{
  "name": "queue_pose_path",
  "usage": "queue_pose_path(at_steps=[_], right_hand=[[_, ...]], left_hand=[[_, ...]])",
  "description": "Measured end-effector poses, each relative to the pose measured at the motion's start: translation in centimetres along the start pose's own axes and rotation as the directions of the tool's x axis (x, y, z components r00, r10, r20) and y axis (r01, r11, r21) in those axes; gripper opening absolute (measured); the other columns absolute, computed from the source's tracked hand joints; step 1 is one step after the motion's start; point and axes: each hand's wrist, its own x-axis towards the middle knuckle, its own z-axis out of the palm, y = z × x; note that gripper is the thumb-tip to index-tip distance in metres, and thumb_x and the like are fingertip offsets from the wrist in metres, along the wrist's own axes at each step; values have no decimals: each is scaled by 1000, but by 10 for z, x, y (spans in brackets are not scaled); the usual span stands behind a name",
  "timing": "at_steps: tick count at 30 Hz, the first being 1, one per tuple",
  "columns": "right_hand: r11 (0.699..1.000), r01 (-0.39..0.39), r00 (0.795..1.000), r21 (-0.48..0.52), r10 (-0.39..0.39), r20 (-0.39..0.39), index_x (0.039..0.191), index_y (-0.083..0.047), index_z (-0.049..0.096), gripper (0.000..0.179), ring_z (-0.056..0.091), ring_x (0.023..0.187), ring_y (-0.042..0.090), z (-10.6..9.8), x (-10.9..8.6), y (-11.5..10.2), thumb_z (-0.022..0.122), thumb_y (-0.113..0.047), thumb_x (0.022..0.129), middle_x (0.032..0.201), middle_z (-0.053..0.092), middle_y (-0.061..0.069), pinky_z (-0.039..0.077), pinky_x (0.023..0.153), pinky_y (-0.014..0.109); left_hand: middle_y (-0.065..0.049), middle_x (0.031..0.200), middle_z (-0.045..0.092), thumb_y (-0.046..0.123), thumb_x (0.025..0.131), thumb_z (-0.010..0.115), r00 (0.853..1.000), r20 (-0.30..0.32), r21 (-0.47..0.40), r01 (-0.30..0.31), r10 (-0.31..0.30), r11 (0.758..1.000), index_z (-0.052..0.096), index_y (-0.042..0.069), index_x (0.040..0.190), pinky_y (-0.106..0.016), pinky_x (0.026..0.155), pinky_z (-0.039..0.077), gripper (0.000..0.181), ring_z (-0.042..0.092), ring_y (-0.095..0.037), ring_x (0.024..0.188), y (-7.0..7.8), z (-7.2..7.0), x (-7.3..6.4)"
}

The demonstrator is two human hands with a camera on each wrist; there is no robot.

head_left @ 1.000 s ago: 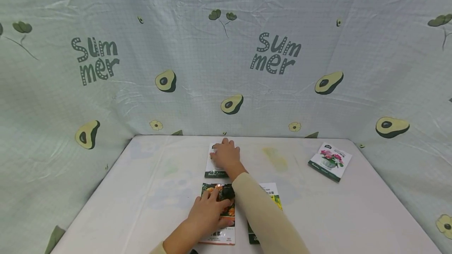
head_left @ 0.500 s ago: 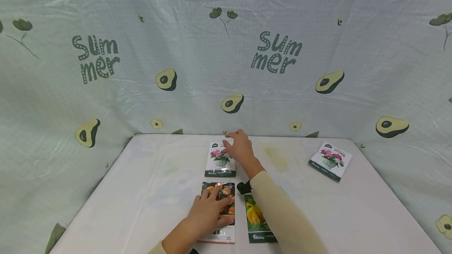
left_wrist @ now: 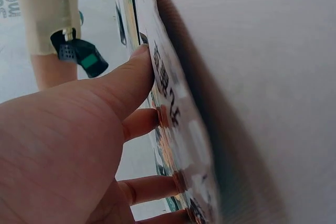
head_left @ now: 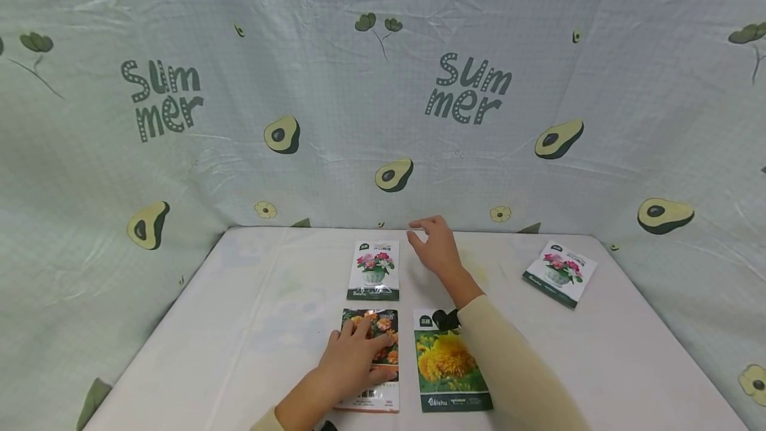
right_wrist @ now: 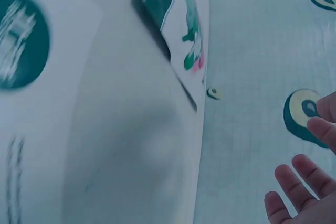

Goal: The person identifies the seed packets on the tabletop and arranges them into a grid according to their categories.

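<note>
My left hand (head_left: 350,364) rests on a seed packet with orange flowers (head_left: 385,328), covering its lower left part. In the left wrist view, the thumb and fingertips of that hand touch the packet's printed face. Above the table's far side hovers my right hand (head_left: 437,248), fingers spread and holding nothing. To its left a white seed packet with pink flowers (head_left: 374,271) lies flat, apart from the hand. A seed packet with yellow flowers (head_left: 445,358) lies beneath the right forearm, which hides its right edge.
At the table's far right, white packets with pink flowers (head_left: 560,273) lie at an angle, apparently a thick stack. The white table (head_left: 239,351) ends at a hanging cloth (head_left: 335,85) printed with avocados. A dark device is strapped at the right wrist.
My right hand has left the pink-flower packet and moved right, uncovering it and more of the yellow-flower packet. The left hand has stayed on the orange-flower packet.
</note>
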Motion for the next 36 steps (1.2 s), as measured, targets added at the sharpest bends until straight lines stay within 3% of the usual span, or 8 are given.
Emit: queue_pose_path(at_steps=[11,23,29,36], right_hand=[[999,14,995,30,-11,-95,122,-7,73,29,60,122,36,-32,-13,40,65,-24,100,130,58,15,54,96,49],[999,7,987,-48,-14,-160,125,-3,71,32,48,134,44,-74,-26,87,64,-22,101,139,54,23,40,110,60],[996,-29,984,-81,14,-175,126,0,69,33,42,139,48,-94,-29,115,64,-20,100,146,49,28,34,113,63],[981,-150,970,-124,122,-210,129,-1,67,35,37,142,49,-111,-33,135,60,-22,102,152,43,28,34,114,63]], left_hand=[[-14,155,47,63,86,71,1000,1,0,-14,14,1000,62,42,140,-51,82,40,58,48,-40,126,-1,-1,0],[-15,154,47,62,87,71,1000,13,-15,-13,14,1000,63,40,140,-49,81,39,58,48,-40,124,-1,-3,-2],[-16,156,45,62,88,69,1000,20,-1,-19,19,1000,61,40,141,-51,82,39,58,47,-41,126,-1,-2,-1],[-17,156,45,62,88,69,1000,25,1,-16,16,1000,61,40,142,-53,85,40,59,47,-42,128,0,-1,-1]])
